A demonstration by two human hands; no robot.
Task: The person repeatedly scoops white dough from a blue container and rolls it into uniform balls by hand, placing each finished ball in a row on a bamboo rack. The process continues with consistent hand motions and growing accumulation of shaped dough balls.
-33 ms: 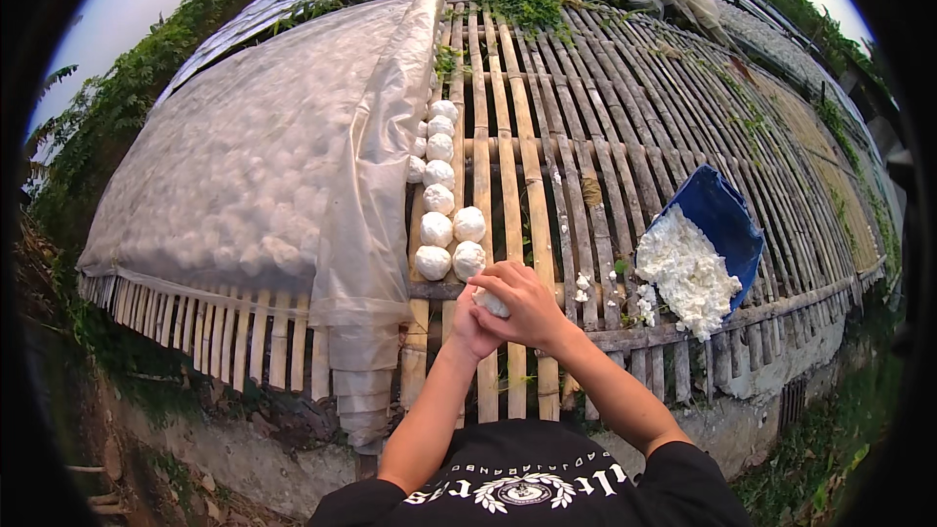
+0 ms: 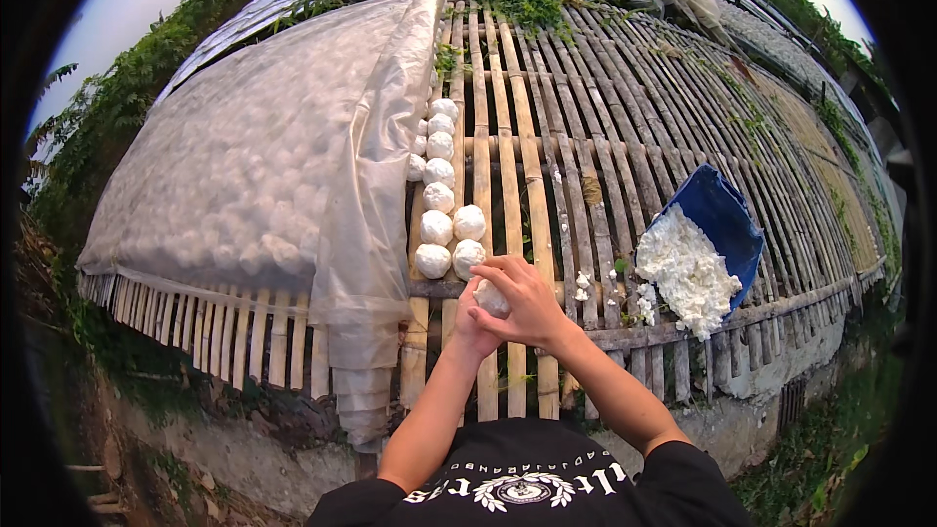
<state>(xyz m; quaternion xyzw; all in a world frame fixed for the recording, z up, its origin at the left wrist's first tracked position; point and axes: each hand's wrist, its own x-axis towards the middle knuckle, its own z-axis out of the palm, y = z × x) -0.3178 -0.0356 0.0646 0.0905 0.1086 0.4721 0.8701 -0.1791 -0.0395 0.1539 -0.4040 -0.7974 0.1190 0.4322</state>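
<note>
Between my two hands is a ball of white, doughy paste, partly covered by my fingers. My left hand cups it from the left and below. Curved over its top and right side is my right hand, thumb and fingers round it. Just beyond my fingertips, finished-looking white balls sit in a column on the bamboo slats, with a shorter second column beside it ending at a near ball. To the right, a heap of crumbly white paste spills from a blue container lying on its side.
A slatted bamboo rack spreads in front of me. Translucent plastic sheeting covers many white balls on the left, its bunched edge beside the columns. White crumbs dot the slats. Green leaves grow at the far end.
My right hand's fingers have lifted and spread a little, so more of the white ball shows between my hands. The rest stays put.
</note>
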